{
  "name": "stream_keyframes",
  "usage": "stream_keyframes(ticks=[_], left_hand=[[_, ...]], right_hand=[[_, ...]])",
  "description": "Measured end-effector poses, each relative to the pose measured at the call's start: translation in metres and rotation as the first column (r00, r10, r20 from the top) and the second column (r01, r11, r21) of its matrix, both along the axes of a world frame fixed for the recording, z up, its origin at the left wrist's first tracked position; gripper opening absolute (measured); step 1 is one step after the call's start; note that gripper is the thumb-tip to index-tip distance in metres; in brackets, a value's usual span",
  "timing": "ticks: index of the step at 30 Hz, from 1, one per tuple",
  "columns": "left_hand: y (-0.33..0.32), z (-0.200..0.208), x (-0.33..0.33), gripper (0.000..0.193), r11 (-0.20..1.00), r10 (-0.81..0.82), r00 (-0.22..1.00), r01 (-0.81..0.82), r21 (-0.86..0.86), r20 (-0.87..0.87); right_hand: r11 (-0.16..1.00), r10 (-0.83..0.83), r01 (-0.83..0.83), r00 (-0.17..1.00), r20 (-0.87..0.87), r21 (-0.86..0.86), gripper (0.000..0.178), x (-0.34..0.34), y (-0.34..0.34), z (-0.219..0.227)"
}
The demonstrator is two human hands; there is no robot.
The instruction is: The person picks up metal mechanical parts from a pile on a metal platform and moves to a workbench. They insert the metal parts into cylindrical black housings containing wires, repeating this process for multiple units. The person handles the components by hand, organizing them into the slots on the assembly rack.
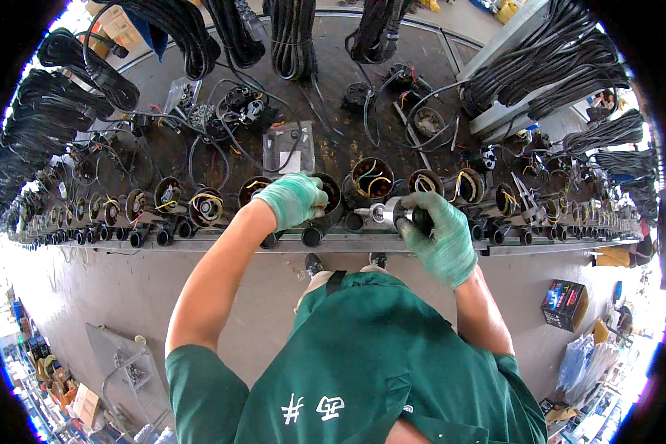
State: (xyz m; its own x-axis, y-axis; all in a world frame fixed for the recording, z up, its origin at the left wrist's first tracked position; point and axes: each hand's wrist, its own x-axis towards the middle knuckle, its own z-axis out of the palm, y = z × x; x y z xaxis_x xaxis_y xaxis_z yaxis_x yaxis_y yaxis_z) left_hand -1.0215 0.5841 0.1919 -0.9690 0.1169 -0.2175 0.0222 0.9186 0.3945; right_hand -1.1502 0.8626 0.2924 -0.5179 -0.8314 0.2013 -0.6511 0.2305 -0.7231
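Observation:
My left hand (pixel 292 198), in a green glove, grips a round black housing (pixel 325 200) standing in the row at the bench's front edge. My right hand (pixel 440 235), also gloved, is closed around the black handle of a powered screwdriver (pixel 392 214). The tool's silver nose points left toward the housing under my left hand. Open black housings (pixel 372 180) with yellow and coloured wires inside line the edge on both sides of my hands.
The dark workbench (pixel 333 103) carries loose wires, small parts and a clear plastic bag (pixel 288 146). Coiled black cables (pixel 292 37) hang along the back and sides. A grey floor lies below, with a dark box (pixel 564 303) at the right.

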Motion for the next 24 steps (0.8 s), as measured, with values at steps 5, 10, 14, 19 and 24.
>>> stream_keyframes(ticks=[5, 10, 14, 19, 24], left_hand=[[-0.022, -0.027, 0.027, 0.018, 0.963, 0.23, 0.948, -0.19, 0.189, -0.22], [-0.022, -0.047, 0.043, 0.024, 0.909, 0.371, 0.786, -0.2, 0.366, -0.494], [-0.017, -0.06, 0.044, 0.025, 0.85, 0.488, 0.711, -0.254, 0.461, -0.507], [-0.016, -0.072, 0.045, 0.028, 0.849, 0.501, 0.685, -0.269, 0.456, -0.529], [-0.016, -0.073, 0.047, 0.029, 0.851, 0.5, 0.688, -0.276, 0.448, -0.526]], right_hand=[[0.992, 0.091, -0.096, 0.994, -0.066, -0.077, 0.029, -0.002, -0.051, -0.007], [0.975, 0.212, -0.202, 0.97, -0.12, 0.092, 0.023, -0.007, -0.097, -0.041], [0.941, 0.273, -0.241, 0.955, -0.115, 0.238, 0.027, -0.003, -0.122, -0.066], [0.901, 0.351, -0.297, 0.928, -0.128, 0.317, 0.027, -0.001, -0.141, -0.094], [0.816, 0.437, -0.312, 0.885, -0.164, 0.487, 0.036, 0.004, -0.149, -0.115]])
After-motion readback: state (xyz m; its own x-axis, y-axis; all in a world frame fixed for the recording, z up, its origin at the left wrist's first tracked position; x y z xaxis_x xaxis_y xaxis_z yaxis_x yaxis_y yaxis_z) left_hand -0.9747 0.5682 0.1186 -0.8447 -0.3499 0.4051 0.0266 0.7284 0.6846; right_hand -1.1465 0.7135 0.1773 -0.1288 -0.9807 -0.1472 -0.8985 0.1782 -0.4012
